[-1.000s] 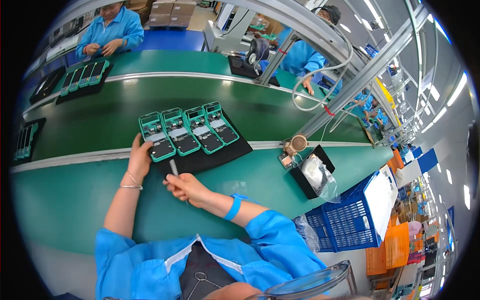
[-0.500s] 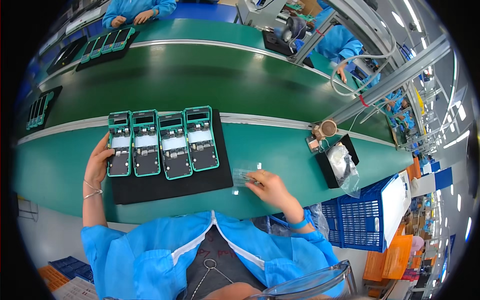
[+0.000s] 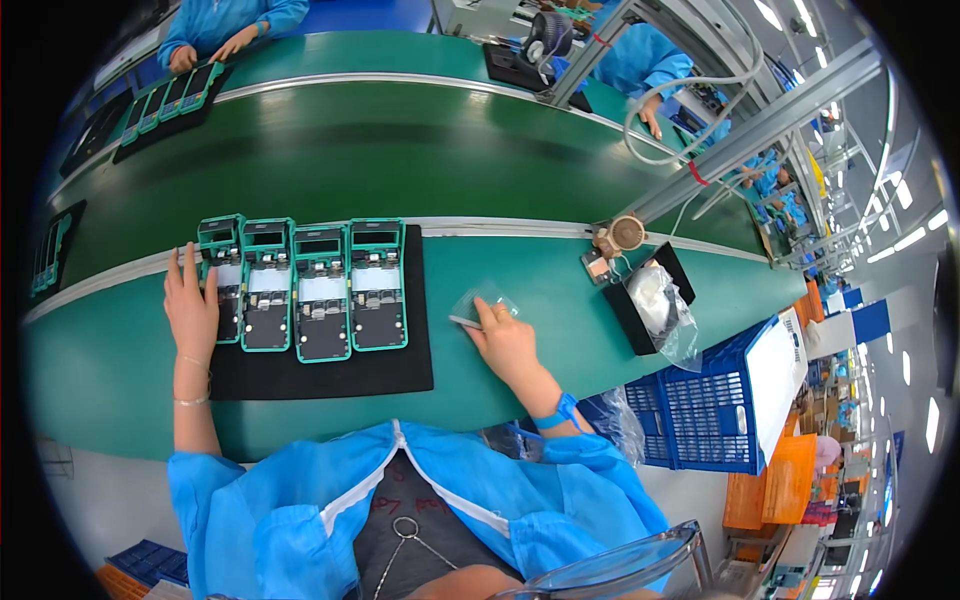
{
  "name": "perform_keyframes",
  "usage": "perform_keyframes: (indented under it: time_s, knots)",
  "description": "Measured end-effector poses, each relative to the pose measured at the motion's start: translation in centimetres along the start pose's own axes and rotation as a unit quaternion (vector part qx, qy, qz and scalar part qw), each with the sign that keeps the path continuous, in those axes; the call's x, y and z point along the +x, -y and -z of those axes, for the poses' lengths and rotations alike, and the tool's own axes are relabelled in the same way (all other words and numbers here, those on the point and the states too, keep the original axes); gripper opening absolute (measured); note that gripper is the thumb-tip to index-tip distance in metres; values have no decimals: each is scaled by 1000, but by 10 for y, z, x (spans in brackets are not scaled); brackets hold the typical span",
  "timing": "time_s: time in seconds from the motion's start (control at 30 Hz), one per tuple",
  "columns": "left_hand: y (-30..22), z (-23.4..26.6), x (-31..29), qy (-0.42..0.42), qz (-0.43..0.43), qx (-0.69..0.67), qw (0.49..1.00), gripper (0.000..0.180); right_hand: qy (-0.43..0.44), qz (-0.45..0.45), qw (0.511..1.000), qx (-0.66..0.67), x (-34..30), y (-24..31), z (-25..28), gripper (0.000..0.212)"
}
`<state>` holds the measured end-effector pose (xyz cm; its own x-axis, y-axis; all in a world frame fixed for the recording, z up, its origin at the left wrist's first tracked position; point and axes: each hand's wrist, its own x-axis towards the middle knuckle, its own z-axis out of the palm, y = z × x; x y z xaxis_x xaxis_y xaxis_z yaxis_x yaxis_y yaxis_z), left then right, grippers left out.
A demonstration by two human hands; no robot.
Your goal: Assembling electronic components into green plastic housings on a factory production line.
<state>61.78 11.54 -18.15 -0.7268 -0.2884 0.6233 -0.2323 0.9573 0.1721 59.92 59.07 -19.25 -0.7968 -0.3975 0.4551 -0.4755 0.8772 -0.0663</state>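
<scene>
Four-sided handheld device housings with teal rims stand in a row on a black mat (image 3: 320, 385), their inner boards and white labels showing. My left hand (image 3: 192, 310) lies along the leftmost housing (image 3: 228, 300), fingers stretched and covering part of its left side. To the right of the mat, my right hand (image 3: 505, 345) is closed on a slim pale tool (image 3: 463, 322), whose exact kind I cannot make out. Under and beyond those fingers lies a clear plastic sheet (image 3: 508, 297). The other housings, such as the rightmost one (image 3: 378, 318), are untouched.
A black box (image 3: 630, 320) with a clear plastic bag (image 3: 675, 325) stands at the right, beside a small round brown device (image 3: 627, 233). Blue crates (image 3: 700, 410) sit off the table's right edge. Beyond runs a green conveyor (image 3: 380, 150), with co-workers across it.
My left hand has loosened from the leftmost housing and its fingers have straightened. My right hand and the clear sheet have turned and shifted away from me. The whole view has shifted slightly.
</scene>
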Motion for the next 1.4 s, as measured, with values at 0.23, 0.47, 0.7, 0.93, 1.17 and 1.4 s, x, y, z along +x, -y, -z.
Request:
perform_keyframes:
  time_s: [0.23, 0.47, 0.7, 0.93, 1.17, 1.4]
  knots:
    - [-169, 62, -46, 165, -291, -312, 889, 60, 4, -89, 979, 184, 14, -31, 9, 31]
    - [-269, 24, -95, 214, -521, -258, 785, 72, 61, -80, 993, 54, 1, -41, 30, 25]
    - [-254, 17, -33, 306, -515, -203, 774, 67, 122, -92, 988, 31, -35, -27, 56, 32]
    - [-270, 5, -70, 223, -480, -230, 817, 68, -21, -101, 941, 321, -19, -34, 80, 24]
    - [-249, 21, -63, 270, -544, -285, 741, 57, 9, -171, 838, 519, -44, -22, 62, 17]
    - [-235, 31, -93, 256, -527, -319, 745, 57, 17, 2, 919, 393, -59, -8, 69, 25]
